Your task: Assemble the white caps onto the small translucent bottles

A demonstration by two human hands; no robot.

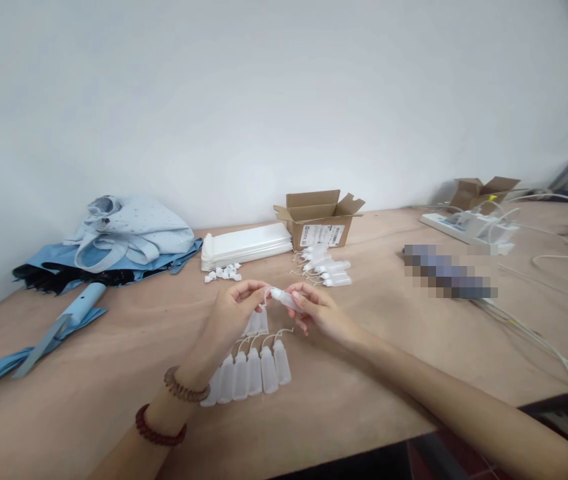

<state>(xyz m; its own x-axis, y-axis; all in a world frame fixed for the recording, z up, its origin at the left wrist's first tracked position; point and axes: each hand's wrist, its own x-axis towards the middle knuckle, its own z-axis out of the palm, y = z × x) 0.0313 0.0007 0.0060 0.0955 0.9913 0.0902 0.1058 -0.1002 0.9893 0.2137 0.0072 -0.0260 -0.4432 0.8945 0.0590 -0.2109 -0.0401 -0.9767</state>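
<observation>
A small translucent plastic bottle (287, 299) is held tilted above the table between my two hands. My right hand (325, 315) grips its body with thumb and fingers. My left hand (234, 312) is closed in a pinch at the bottle's neck end, on a thin white curved tube. Below my hands lies a row of similar bottles (254, 373) with thin curved tubes at their tops, partly covered by my left wrist. More bottles (259, 323) lie just behind that row. Farther back are a loose heap of bottles (333, 268) and several small white caps (224, 272).
An open cardboard box (321, 223) and a stack of white flat packs (247, 245) stand near the wall. At left lie a pale blue bag (131, 230) and a blue umbrella (81, 303). A power strip (469, 228) with cables and a blurred-out object (449, 272) are at right.
</observation>
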